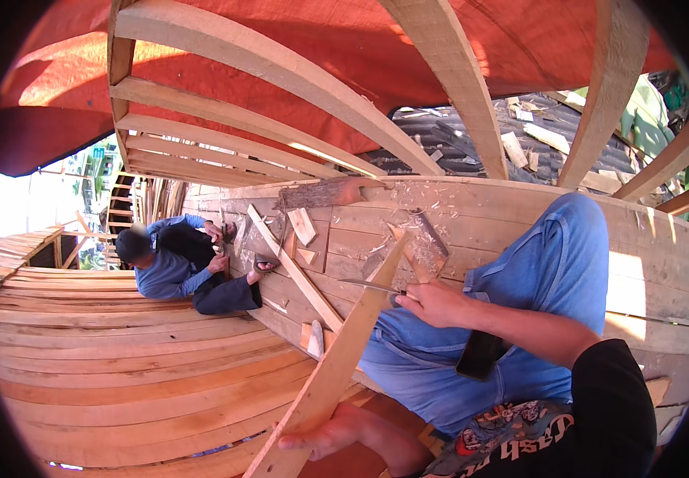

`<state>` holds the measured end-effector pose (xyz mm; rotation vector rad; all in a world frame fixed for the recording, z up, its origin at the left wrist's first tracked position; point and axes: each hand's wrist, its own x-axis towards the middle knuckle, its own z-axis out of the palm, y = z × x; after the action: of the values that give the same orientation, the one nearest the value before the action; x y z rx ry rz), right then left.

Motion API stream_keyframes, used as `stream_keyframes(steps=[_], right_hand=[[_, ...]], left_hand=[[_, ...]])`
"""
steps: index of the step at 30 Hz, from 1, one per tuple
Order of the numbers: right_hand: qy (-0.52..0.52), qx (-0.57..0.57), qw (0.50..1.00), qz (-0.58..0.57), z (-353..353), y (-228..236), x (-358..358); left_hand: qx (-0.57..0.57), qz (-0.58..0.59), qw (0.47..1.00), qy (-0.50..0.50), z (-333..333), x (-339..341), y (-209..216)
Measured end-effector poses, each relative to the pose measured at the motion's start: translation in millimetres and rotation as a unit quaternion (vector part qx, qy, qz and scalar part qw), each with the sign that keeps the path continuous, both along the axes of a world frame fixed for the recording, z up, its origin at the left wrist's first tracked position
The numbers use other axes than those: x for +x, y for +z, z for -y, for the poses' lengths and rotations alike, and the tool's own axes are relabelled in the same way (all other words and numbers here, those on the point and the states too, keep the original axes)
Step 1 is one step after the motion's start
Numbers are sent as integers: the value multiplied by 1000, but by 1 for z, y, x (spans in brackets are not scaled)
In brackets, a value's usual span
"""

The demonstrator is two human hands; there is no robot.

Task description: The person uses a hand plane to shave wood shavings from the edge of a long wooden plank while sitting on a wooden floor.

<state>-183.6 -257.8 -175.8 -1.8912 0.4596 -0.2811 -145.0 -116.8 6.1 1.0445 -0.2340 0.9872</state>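
Note:
My left hand point(330, 434) grips the lower end of a long pale wooden slat point(344, 350), which runs up and to the right across my lap. My right hand point(433, 303) is closed on a thin metal blade point(370, 285) whose tip points left and meets the slat's edge near its upper part. I sit on the planked hull in blue jeans point(551, 271). Wood shavings point(408, 207) lie on the planks just beyond the slat's upper end.
Another person in a blue shirt and dark cap point(165, 267) crouches at the left over the planks. A loose batten point(292, 267), wood offcuts point(303, 225) and a rough log point(320, 193) lie between us. Curved wooden ribs point(280, 72) arch overhead under an orange tarpaulin point(344, 40).

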Motion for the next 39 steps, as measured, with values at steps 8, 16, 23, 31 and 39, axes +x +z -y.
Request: stream_keyframes(steps=[8, 16, 23, 31, 39], right_hand=[[1, 25, 1000, 12, 0, 2, 0], [2, 19, 1000, 2, -2, -6, 5], [-23, 39, 998, -47, 11, -26, 7], [-25, 41, 998, -52, 11, -35, 15], [-51, 37, 997, -37, 7, -47, 15]], left_hand=[[3, 14, 1000, 7, -1, 5, 0], [11, 18, 1000, 14, -7, 11, -1], [2, 4, 1000, 16, -1, 6, 0], [32, -4, 998, 52, -4, 10, 1], [48, -8, 997, 64, -2, 12, 0]])
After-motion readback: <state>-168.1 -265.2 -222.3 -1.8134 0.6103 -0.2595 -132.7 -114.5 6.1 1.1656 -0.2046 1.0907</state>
